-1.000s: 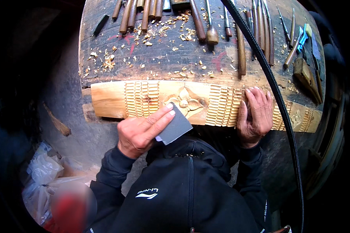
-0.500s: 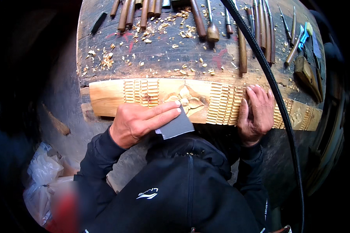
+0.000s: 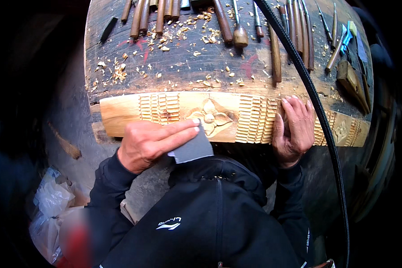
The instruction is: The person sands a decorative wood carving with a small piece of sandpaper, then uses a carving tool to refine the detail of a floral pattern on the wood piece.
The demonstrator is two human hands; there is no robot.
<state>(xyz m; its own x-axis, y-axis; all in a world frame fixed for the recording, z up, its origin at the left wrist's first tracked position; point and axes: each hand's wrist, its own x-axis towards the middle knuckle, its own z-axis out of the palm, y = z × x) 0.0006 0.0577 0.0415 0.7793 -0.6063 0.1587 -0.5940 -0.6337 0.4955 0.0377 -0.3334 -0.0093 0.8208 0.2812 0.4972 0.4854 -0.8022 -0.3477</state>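
Note:
A long pale wooden board (image 3: 119, 109) lies along the near edge of the bench, carved with bands of short ridged rows and a four-petalled flower (image 3: 210, 118) in relief. My left hand (image 3: 146, 141) has a folded piece of grey sandpaper (image 3: 194, 148) in its grip, two fingers stretched over it and pressing it at the flower's lower left petal. The sandpaper's lower part hangs past the board's near edge. Farther right, my right hand (image 3: 295, 130) grips the board over a ridged band, fingers bent on top; its thumb lies along the left side.
Several wooden-handled chisels (image 3: 140, 20) lie across the back of the worn bench (image 3: 174, 73), among scattered wood chips (image 3: 119, 71). A wooden mallet-like block (image 3: 350, 80) and a brush (image 3: 347, 35) are at the right. A black cable (image 3: 315, 96) crosses the view; plastic bags (image 3: 51, 201) sit on the floor.
My left hand and the sandpaper have slid slightly left and toward me, from the flower's centre to its lower left petal. My right hand stays in place on the board.

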